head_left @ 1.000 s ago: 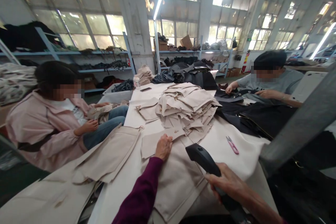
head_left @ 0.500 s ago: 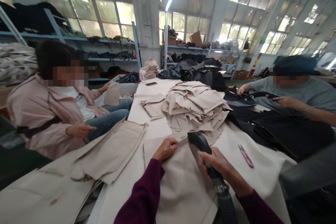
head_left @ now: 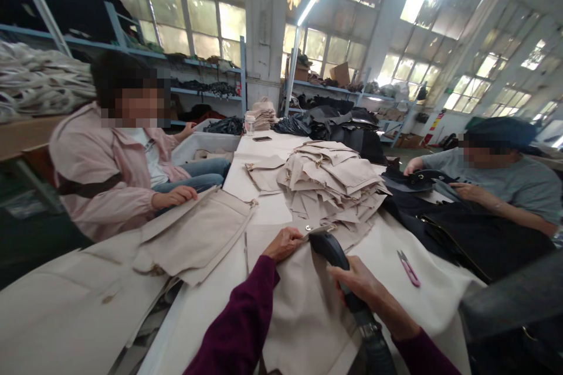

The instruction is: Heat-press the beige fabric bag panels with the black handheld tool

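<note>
The black tool (head_left: 331,250) has moved to beige fabric (head_left: 303,310) between the hands (head_left: 285,244).

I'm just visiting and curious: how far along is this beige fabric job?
Possibly done: the central heap of beige pieces, some with metal fittings. In hand: the left hand holds a beige piece near its edge; the right hand holds a black tool there. Possibly left: the beige stack on the left, though it shows a fitting too, so the share done can't be told.
</note>
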A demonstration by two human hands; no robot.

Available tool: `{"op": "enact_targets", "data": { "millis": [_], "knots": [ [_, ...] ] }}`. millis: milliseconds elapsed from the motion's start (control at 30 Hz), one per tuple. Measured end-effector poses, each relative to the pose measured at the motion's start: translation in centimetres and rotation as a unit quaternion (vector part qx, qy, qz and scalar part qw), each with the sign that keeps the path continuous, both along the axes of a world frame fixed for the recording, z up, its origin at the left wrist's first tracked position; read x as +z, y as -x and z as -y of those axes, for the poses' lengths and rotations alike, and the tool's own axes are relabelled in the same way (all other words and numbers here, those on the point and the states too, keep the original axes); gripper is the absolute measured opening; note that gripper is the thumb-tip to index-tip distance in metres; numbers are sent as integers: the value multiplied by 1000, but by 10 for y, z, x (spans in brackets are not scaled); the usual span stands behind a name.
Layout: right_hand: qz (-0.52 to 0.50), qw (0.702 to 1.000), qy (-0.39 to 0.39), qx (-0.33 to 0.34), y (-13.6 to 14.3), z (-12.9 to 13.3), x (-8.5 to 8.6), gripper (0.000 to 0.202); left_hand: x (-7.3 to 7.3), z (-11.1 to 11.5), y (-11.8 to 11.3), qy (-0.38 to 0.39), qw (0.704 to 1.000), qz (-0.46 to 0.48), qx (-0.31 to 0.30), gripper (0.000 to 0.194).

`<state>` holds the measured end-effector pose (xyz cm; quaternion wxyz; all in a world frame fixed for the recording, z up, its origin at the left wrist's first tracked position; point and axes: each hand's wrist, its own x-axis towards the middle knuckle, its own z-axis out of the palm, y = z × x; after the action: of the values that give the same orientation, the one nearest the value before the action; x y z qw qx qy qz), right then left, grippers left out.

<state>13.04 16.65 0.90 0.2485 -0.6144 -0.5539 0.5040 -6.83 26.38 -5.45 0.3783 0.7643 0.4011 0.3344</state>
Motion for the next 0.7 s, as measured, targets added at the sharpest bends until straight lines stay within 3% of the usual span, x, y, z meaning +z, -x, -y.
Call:
{"op": "enact_targets", "data": {
  "millis": [167,333,433,567,700],
  "knots": [
    [20,1000,-18,-13,4,-14,2,26,-6,0,0,-19,999,-20,37,22],
    [42,997,-39,-60,-20,-8,18,34,-9,2,-5,-31,995,-58,77,13],
    [40,995,-20,-90,-46,7,22,36,-8,6,-7,-36,992,-80,94,18],
    [17,997,6,-73,-72,38,18,39,-6,5,-9,-49,985,-102,130,21],
    [38,996,23,-78,-80,72,19,44,0,-3,10,-78,965,-124,217,19]
  ]
}}
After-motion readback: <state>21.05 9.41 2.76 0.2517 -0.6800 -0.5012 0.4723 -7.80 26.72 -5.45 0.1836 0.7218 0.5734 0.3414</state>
